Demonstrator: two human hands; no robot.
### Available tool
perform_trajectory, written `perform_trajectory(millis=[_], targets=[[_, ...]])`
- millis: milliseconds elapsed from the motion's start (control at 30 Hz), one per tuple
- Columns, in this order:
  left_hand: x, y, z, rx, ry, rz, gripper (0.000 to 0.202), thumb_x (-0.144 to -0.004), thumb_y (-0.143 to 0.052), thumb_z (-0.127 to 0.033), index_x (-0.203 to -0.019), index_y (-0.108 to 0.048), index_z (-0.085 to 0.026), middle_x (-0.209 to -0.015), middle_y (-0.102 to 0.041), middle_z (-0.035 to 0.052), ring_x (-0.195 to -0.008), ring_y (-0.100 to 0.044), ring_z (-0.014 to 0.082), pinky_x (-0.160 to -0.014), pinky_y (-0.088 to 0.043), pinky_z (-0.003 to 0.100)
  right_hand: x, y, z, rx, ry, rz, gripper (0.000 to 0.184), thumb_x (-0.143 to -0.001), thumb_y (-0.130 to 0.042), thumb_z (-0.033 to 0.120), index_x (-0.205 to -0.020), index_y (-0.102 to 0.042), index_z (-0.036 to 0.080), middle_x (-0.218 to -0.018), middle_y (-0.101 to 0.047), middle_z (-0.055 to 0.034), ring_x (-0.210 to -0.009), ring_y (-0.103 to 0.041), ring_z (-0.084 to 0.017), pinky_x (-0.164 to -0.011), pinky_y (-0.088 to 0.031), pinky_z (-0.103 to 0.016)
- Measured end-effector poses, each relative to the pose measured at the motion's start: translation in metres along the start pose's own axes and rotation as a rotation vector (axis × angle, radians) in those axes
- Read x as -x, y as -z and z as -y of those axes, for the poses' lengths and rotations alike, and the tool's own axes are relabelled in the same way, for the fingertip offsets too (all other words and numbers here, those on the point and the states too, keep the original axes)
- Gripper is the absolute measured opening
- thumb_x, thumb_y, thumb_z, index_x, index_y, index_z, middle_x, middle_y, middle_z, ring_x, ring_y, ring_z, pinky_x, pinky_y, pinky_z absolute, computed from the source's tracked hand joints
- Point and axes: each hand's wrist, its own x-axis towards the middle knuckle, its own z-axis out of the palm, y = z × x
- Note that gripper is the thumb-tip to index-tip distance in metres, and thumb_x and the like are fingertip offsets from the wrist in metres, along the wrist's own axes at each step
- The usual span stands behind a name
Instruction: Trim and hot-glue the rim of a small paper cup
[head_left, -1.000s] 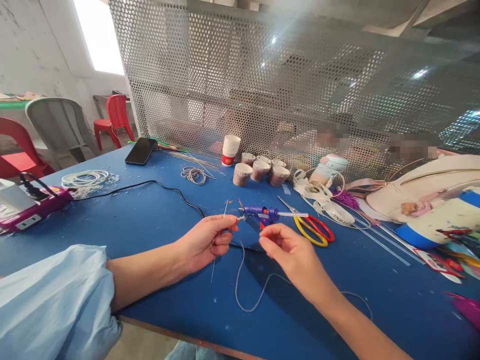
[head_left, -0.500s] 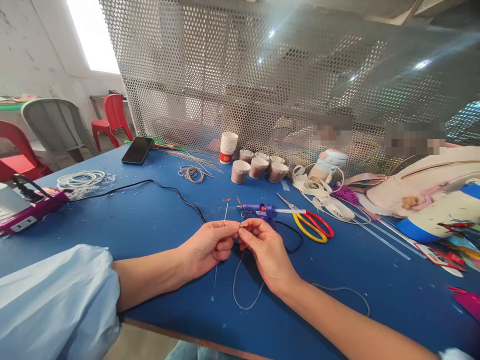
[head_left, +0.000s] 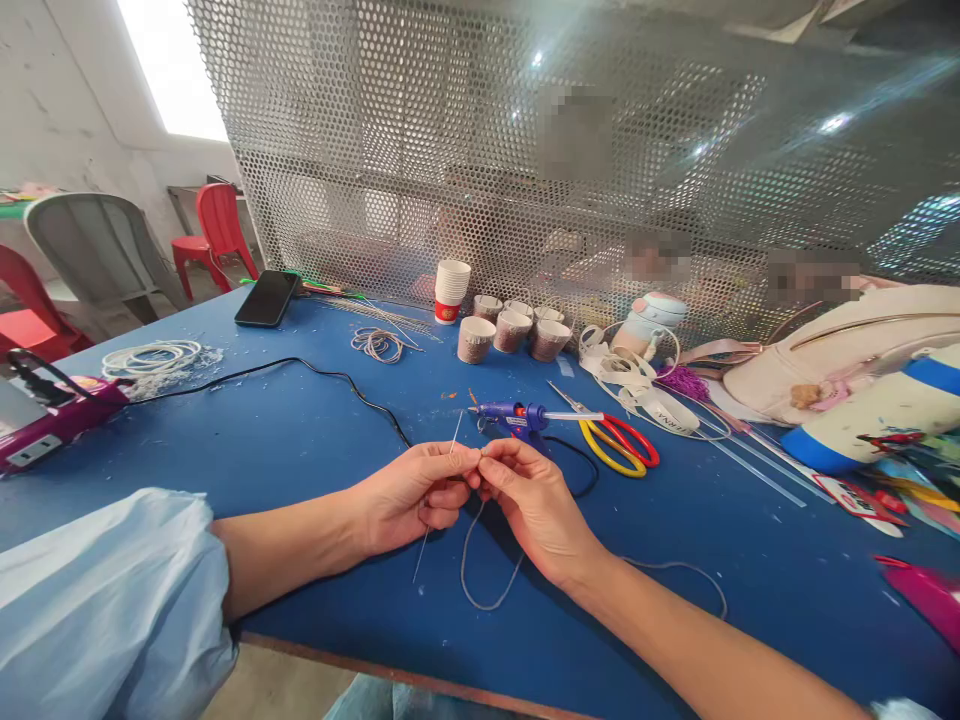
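My left hand (head_left: 420, 492) is closed on a thin straight wire (head_left: 456, 432), which sticks out above the thumb and below the fist at a slant. Thumb and fingers of my right hand (head_left: 529, 495) are pinched together, their tips meeting the left fingertips over the table. A thin grey cord (head_left: 486, 607) hangs in a loop from beneath the joined hands; its end seems to lie in the right-hand pinch, mostly covered by the fingers. Just behind the hands lies a blue glue gun (head_left: 517, 415) with a clear glue stick (head_left: 574, 416) in its back.
Scissors (head_left: 643, 440) with red and yellow handles lie right of the glue gun. Several cord-wrapped cups (head_left: 475, 342) and a paper cup stack (head_left: 452, 290) stand by the perforated metal screen (head_left: 337, 150). A black cable (head_left: 300, 362) crosses to a purple power strip (head_left: 67, 425). A phone (head_left: 267, 298) lies far left.
The wire in my left hand has tilted more, its lower end swinging left. The fingertips stay together. The whole view has shifted slightly.
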Motion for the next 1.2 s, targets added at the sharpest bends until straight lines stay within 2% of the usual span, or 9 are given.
perform_trajectory(millis=[100, 200, 300, 467, 600, 767, 967, 1067, 1200], targets=[[0.001, 0.0, -0.003, -0.018, -0.026, -0.055, 0.025, -0.075, -0.071, -0.033, -0.076, -0.057, -0.013, -0.069, -0.052, -0.0021, -0.042, -0.026, -0.0001, -0.039, -0.011, 0.016, 0.001, 0.003, 0.005, 0.044, 0.034, -0.025, 0.022, -0.065, -0.082, 0.034, -0.072, -0.067, 0.02, -0.074, -0.066, 0.0004, -0.07, -0.058, -0.014, -0.065, -0.046, -0.027], [0.002, 0.001, -0.009, -0.053, -0.07, -0.138, 0.02, -0.082, -0.054, -0.035, -0.084, -0.059, -0.016, -0.073, -0.052, -0.0015, -0.04, -0.028, 0.002, -0.037, -0.012, 0.017, 0.003, 0.008, 0.01, 0.089, 0.089, -0.087, 0.021, -0.065, -0.081, 0.034, -0.07, -0.066, 0.02, -0.089, -0.069, -0.0018, -0.082, -0.061, -0.016, -0.077, -0.049, -0.029], [0.006, -0.002, -0.012, -0.16, -0.153, -0.224, 0.023, -0.081, -0.047, -0.027, -0.089, -0.064, -0.015, -0.073, -0.051, -0.001, -0.041, -0.028, 0.0025, -0.038, -0.013, 0.018, 0.004, 0.013, 0.014, 0.096, 0.083, -0.107, 0.023, -0.066, -0.081, 0.035, -0.072, -0.065, 0.02, -0.085, -0.07, -0.0013, -0.079, -0.064, -0.017, -0.083, -0.05, -0.033], [0.015, -0.011, -0.008, -0.394, -0.177, -0.294, 0.025, -0.085, -0.05, -0.031, -0.092, -0.066, -0.013, -0.051, -0.033, -0.0066, -0.044, -0.025, 0.0058, -0.041, -0.015, 0.018, 0.004, 0.015, 0.018, 0.175, 0.089, -0.14, 0.024, -0.066, -0.08, 0.035, -0.071, -0.063, 0.019, -0.072, -0.066, 0.0015, -0.064, -0.061, -0.013, -0.071, -0.05, -0.029], [0.017, -0.016, -0.007, -0.49, -0.212, -0.335, 0.028, -0.086, -0.051, -0.033, -0.095, -0.065, -0.011, -0.047, -0.032, -0.0074, -0.045, -0.026, 0.0069, -0.042, -0.019, 0.019, 0.005, 0.017, 0.02, 0.331, 0.129, -0.161, 0.024, -0.07, -0.076, 0.038, -0.073, -0.062, 0.019, -0.067, -0.065, 0.0003, -0.062, -0.058, -0.013, -0.066, -0.048, -0.028], [0.02, -0.017, -0.007, -0.528, -0.241, -0.246, 0.032, -0.081, -0.059, -0.037, -0.1, -0.064, -0.012, -0.049, -0.03, -0.0098, -0.044, -0.025, 0.0059, -0.042, -0.021, 0.019, 0.008, 0.017, 0.021, 0.514, 0.201, -0.178, 0.023, -0.072, -0.073, 0.038, -0.076, -0.061, 0.019, -0.065, -0.061, 0.0009, -0.061, -0.055, -0.014, -0.061, -0.046, -0.027], [0.022, -0.022, 0.001, -0.52, -0.258, -0.197, 0.038, -0.073, -0.068, -0.041, -0.099, -0.059, -0.016, -0.07, -0.046, -0.0069, -0.042, -0.033, 0.002, -0.039, -0.024, 0.019, 0.007, 0.015, 0.021, 0.572, 0.213, -0.194, 0.022, -0.073, -0.069, 0.038, -0.076, -0.061, 0.018, -0.066, -0.06, 0.0001, -0.061, -0.055, -0.014, -0.06, -0.047, -0.027], [0.021, -0.021, 0.002, -0.507, -0.222, -0.203, 0.035, -0.074, -0.067, -0.042, -0.096, -0.057, -0.017, -0.063, -0.045, -0.0082, -0.042, -0.031, 0.0027, -0.04, -0.023, 0.018, 0.007, 0.014, 0.021, 0.573, 0.211, -0.191, 0.022, -0.073, -0.069, 0.039, -0.076, -0.06, 0.019, -0.065, -0.059, 0.0003, -0.061, -0.054, -0.014, -0.058, -0.046, -0.027], [0.019, -0.019, 0.001, -0.505, -0.238, -0.205, 0.032, -0.074, -0.066, -0.041, -0.092, -0.057, -0.016, -0.054, -0.038, -0.0104, -0.044, -0.028, 0.0036, -0.042, -0.021, 0.017, 0.008, 0.014, 0.02, 0.586, 0.207, -0.176, 0.021, -0.074, -0.068, 0.039, -0.076, -0.061, 0.019, -0.066, -0.059, 0.0001, -0.062, -0.054, -0.014, -0.06, -0.046, -0.027]])
